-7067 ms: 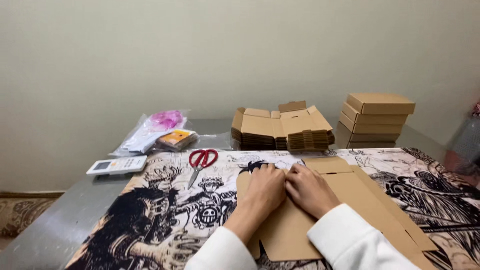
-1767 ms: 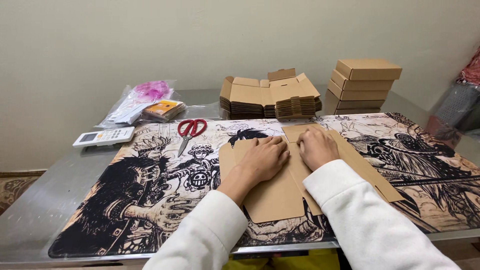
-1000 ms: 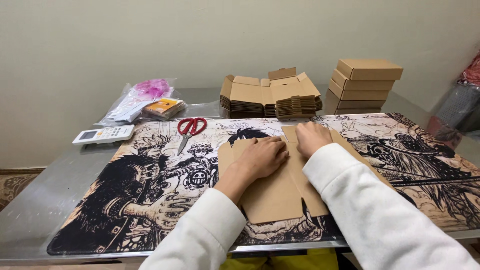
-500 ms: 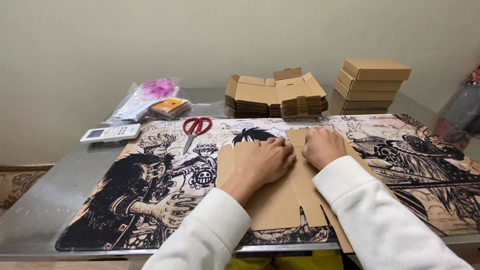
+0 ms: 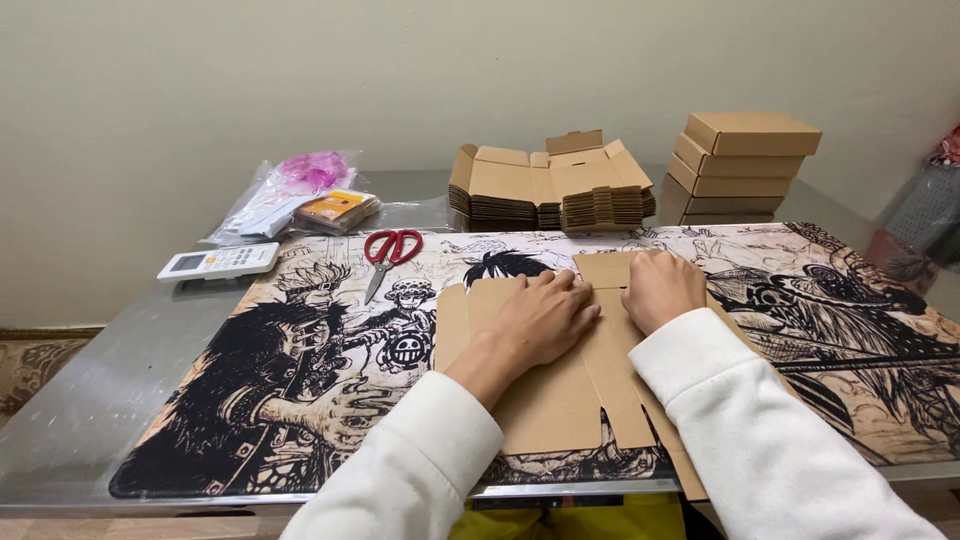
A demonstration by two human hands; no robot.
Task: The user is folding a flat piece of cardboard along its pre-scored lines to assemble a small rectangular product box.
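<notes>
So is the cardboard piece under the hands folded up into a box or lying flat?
Lying flat: the cardboard blank is spread on the printed mat, both palms pressing it down, no walls raised.

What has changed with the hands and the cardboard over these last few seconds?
Little. Both hands press on the flat cardboard sheet as before. The left hand stays spread on it. The right hand, reaching up toward the far edge a second ago, is back beside the left, curled. Nothing was picked up or let go. Scissors, remote and box stacks stayed put.
</notes>
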